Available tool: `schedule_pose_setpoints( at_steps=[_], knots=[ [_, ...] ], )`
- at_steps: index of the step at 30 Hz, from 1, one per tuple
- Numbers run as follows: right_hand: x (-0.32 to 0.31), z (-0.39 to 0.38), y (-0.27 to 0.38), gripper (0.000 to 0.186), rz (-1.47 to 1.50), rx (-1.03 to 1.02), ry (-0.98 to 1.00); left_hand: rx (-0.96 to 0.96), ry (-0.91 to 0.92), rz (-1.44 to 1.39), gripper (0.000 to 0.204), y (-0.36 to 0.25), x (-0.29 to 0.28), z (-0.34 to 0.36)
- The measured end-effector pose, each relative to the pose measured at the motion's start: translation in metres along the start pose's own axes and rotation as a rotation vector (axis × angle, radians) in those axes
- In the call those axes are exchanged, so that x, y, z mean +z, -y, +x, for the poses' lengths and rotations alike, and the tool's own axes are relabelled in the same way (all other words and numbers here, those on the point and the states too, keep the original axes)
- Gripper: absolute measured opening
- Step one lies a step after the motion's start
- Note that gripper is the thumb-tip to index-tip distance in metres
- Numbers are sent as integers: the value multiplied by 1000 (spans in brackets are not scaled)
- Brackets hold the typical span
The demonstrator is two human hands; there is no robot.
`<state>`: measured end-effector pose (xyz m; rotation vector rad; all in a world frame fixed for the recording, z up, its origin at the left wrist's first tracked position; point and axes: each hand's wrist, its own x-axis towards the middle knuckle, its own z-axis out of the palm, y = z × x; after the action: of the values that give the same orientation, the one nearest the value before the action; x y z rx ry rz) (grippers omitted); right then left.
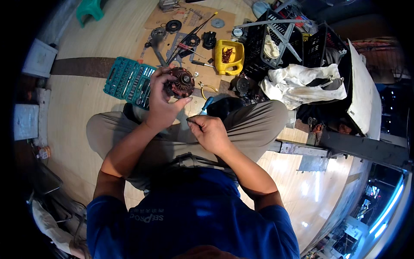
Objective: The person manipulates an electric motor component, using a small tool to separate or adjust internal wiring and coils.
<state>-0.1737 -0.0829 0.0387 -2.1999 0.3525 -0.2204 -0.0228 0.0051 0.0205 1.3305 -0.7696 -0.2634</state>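
Gripping coppery part (183, 83) by its edge, left hand (161, 100) clears right hand (210, 133).

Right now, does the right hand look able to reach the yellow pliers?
Probably yes: the pliers lie ahead of the right hand, though the blue handle sits partly between them.

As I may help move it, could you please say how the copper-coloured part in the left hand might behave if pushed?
The copper-coloured part, gripped in the left hand, is probably heavy for its size, since it looks densely built of metal. Its round outline suggests it might roll if stood on edge.
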Motion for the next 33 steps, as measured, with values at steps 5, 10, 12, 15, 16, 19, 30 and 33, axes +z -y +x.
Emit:
schedule_pose_setpoints(
  at_steps=[5,10,12,15,16,19,30,33],
  knots=[
    [7,-7,6,10,140,-42,-37,60,-55,130,67,10,-5,-2],
    [14,-15,-20,10,-58,-14,-8,75,-69,-28,67,7,-6,5],
    [4,-18,-44,8,-348,79,101,-263,4,-356,69,-2,-18,13],
    [-25,-10,-79,10,-465,68,-157,-331,134,-661,71,-5,-26,18],
    [-41,-5,-74,9,-476,71,-249,-342,169,-744,72,-3,-25,18],
    [-79,1,-72,9,-550,67,-419,-337,267,-717,73,0,-23,18],
    [-96,-41,36,25,-588,-284,-292,122,-110,406,60,14,-20,18],
    [-54,-52,38,26,-401,-335,-200,-20,-236,-6,60,18,-17,18]
  ],
)
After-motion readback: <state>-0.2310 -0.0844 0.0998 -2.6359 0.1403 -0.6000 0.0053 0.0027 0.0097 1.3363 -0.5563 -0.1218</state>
